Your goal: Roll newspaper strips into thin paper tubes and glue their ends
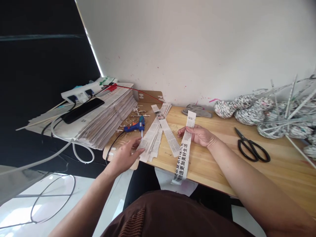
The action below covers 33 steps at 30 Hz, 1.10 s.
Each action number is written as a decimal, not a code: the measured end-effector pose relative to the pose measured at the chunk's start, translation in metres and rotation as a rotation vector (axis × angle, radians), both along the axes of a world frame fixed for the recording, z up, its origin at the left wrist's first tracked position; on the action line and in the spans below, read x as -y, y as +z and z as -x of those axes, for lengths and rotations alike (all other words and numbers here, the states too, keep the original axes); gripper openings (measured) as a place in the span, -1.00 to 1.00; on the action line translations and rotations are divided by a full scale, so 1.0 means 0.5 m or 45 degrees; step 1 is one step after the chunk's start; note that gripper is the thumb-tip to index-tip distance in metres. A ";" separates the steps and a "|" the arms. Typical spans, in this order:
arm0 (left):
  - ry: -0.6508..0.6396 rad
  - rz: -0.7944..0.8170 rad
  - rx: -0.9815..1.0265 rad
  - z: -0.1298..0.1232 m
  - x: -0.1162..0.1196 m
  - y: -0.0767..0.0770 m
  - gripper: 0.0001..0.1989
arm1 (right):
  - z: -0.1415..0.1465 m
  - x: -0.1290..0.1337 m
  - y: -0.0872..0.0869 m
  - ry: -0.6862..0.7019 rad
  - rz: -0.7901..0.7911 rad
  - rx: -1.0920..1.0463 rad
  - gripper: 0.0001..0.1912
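In the head view my right hand point(201, 135) pinches a newspaper strip point(184, 152) with large black characters. Its lower end hangs past the table's front edge. My left hand point(126, 154) has its thumb and fingers apart, at the left edge of a fanned pile of newspaper strips point(151, 140); I cannot tell whether it touches them. One loose strip point(170, 133) lies slanted between the pile and my right hand. Just beyond my left hand rests a blue glue gun point(134, 126), its nozzle pointing toward me.
A tall stack of newspapers point(118, 112) at the left carries a black phone point(84, 110) and a white power strip point(82, 92) with trailing cables. Black-handled scissors point(253, 148) lie on the wooden table point(217, 171) at right. Behind are a grey glove point(197, 111) and woven paper pieces point(254, 110).
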<state>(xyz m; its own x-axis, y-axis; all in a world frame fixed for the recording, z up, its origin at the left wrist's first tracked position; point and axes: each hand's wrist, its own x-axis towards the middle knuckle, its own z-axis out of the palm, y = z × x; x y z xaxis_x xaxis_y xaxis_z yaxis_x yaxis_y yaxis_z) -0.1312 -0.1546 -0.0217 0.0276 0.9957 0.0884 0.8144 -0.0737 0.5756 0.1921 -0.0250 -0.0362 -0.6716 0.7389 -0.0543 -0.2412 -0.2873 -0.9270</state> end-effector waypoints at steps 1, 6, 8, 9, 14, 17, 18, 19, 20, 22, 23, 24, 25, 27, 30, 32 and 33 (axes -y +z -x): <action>-0.016 0.017 0.015 -0.013 0.006 0.006 -0.48 | 0.001 0.000 0.001 -0.003 -0.004 -0.004 -0.75; -0.058 0.028 -0.004 -0.060 0.017 0.024 -0.49 | 0.002 0.002 0.004 -0.006 -0.004 0.014 -0.77; -0.056 0.027 -0.015 -0.063 0.014 0.024 -0.48 | 0.002 0.003 0.005 -0.017 0.001 0.020 -0.78; -0.049 0.028 -0.018 -0.062 0.012 0.023 -0.48 | 0.003 0.003 0.006 -0.021 0.003 0.021 -0.78; -0.042 0.036 -0.071 -0.057 -0.008 0.016 -0.46 | 0.004 0.002 0.005 -0.043 0.026 0.035 -0.78; -0.067 -0.090 -0.262 -0.065 -0.030 0.009 -0.44 | 0.004 0.001 0.002 -0.051 0.051 0.041 -0.77; -0.053 -0.135 -0.341 -0.068 -0.038 0.007 -0.44 | 0.004 0.001 0.001 -0.052 0.055 0.041 -0.77; -0.027 -0.165 -0.414 -0.072 -0.046 0.006 -0.44 | 0.004 0.000 0.001 -0.055 0.056 0.041 -0.76; 0.003 -0.179 -0.473 -0.076 -0.054 0.004 -0.44 | 0.004 0.000 0.000 -0.058 0.056 0.042 -0.76; 0.037 -0.177 -0.532 -0.082 -0.065 0.003 -0.45 | 0.004 0.000 0.000 -0.066 0.056 0.043 -0.77; 0.032 -0.172 -0.531 -0.085 -0.068 0.003 -0.46 | 0.003 0.000 0.001 -0.066 0.058 0.045 -0.77; 0.019 -0.169 -0.518 -0.087 -0.071 0.003 -0.48 | 0.003 0.000 0.001 -0.064 0.060 0.045 -0.77; 0.004 -0.167 -0.501 -0.089 -0.072 0.004 -0.50 | 0.003 0.000 0.001 -0.060 0.060 0.044 -0.77; -0.008 -0.170 -0.469 -0.091 -0.074 0.005 -0.52 | 0.004 0.000 0.002 -0.052 0.055 0.044 -0.77; -0.060 -0.155 -0.391 -0.090 -0.081 0.009 -0.54 | 0.005 0.002 0.002 -0.049 0.058 0.055 -0.76; -0.125 -0.149 -0.350 -0.090 -0.092 0.013 -0.55 | 0.006 0.003 0.003 -0.052 0.070 0.060 -0.74; -0.145 -0.163 -0.348 -0.090 -0.100 0.014 -0.54 | 0.006 0.003 0.002 -0.056 0.076 0.060 -0.74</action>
<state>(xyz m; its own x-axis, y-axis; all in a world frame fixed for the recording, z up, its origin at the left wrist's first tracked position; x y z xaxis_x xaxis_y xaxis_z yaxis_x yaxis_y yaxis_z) -0.0862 -0.1049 -0.0146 0.1780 0.9662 0.1866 0.9199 -0.2307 0.3171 0.1890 -0.0263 -0.0350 -0.6343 0.7621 -0.1299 -0.2110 -0.3324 -0.9192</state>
